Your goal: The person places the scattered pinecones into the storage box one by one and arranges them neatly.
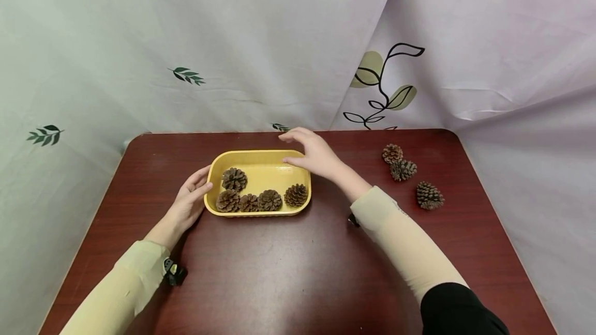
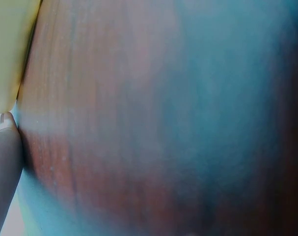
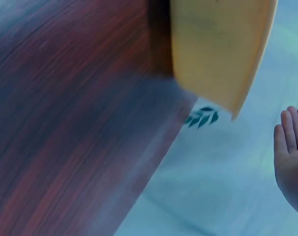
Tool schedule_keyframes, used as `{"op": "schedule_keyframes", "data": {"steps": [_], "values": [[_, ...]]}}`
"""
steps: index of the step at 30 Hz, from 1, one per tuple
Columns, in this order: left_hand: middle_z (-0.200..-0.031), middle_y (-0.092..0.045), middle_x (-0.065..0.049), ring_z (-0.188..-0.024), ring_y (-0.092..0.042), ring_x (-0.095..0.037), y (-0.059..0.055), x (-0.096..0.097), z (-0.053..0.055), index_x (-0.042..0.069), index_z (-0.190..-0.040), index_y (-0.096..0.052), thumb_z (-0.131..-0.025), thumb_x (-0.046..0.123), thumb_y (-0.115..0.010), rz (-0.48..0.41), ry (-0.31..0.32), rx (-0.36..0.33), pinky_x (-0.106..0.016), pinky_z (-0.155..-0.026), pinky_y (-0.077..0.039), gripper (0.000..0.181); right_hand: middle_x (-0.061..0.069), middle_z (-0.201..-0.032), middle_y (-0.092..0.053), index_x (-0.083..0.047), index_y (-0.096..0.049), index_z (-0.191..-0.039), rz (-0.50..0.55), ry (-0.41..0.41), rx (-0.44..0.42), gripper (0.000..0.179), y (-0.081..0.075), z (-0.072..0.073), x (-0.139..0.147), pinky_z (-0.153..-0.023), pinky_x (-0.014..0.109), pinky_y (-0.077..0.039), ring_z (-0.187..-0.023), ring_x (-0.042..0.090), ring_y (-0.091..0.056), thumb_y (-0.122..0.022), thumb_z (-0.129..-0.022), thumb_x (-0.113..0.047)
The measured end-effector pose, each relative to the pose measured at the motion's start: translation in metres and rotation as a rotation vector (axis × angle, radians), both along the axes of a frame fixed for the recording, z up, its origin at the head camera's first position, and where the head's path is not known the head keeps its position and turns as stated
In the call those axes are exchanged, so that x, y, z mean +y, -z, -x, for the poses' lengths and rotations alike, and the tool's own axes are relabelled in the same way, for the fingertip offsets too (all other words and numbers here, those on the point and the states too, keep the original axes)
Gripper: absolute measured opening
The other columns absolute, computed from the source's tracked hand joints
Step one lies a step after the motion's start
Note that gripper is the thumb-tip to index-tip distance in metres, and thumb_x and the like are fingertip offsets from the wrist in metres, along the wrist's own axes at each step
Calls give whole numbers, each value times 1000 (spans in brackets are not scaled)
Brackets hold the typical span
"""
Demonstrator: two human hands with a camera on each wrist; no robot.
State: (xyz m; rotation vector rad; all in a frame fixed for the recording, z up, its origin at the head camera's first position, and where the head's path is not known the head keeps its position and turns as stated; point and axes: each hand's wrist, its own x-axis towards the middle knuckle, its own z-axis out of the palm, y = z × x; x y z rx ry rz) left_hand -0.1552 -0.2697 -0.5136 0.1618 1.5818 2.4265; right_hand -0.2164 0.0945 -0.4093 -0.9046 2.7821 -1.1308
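Note:
A yellow tray [image 1: 261,157] with rounded corners holds several brown pine cones, most of them along its near side. My left hand [image 1: 190,198] grips the tray's left end, its thumb at the rim and the fingers along the outer wall. In the left wrist view, fingertips [image 2: 6,120] show at the edge of the tray [image 2: 4,54]. Over the tray's right end is my right hand [image 1: 314,154], empty, with thumb and fingers spread apart. The right wrist view has that hand [image 3: 292,147] beside the tray's outer side [image 3: 215,54].
Three more pine cones lie on the right of the dark red table [image 1: 288,268]: one at the back [image 1: 392,153], a pine cone touching it [image 1: 403,170] and a separate pine cone [image 1: 429,196] nearer. A pale leaf-printed cloth [image 1: 261,40] hangs behind the table.

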Motion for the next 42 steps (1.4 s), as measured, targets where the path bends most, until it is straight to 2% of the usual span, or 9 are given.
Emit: {"op": "schedule_keyframes", "data": {"steps": [6,12,20,31,42], "values": [[-134,-72,13,-119,-68,-2,-1,1,0,28,-135,-65,-108,-4,-46,31,-11,0,-19,-100,-56,45,15,-136,-69,-3,-66,-139,44,59,11,53,5,3,28,-114,46,-50,-127,32,-64,-85,-92,-17],[-134,-72,13,-119,-68,-2,-2,2,-1,27,-135,-64,-108,-4,-48,34,-24,-15,-19,-100,-56,44,18,-135,-69,-2,-67,-139,67,112,-6,54,8,4,56,-115,50,-49,-126,34,-63,-86,-90,-15],[-135,-71,12,-120,-67,-3,-3,3,-2,26,-136,-64,-108,-4,-48,18,-14,-7,-20,-101,-56,44,19,-136,-68,-3,-66,-139,55,197,-21,53,11,4,93,-115,51,-48,-127,35,-62,-86,-91,-15],[-136,-70,13,-121,-67,-2,-1,2,-2,26,-136,-63,-109,-4,-46,16,-8,-2,-19,-102,-56,44,18,-143,-64,-3,-64,-141,14,311,-39,54,15,-1,142,-115,59,-46,-133,40,-60,-83,-93,-14],[-135,-71,12,-120,-68,-3,-2,3,-2,26,-136,-64,-108,-5,-47,10,-10,-4,-19,-101,-56,45,23,-139,-65,1,-64,-140,-7,400,-29,51,23,-7,185,-110,60,-47,-129,43,-60,-82,-93,-11]]}}
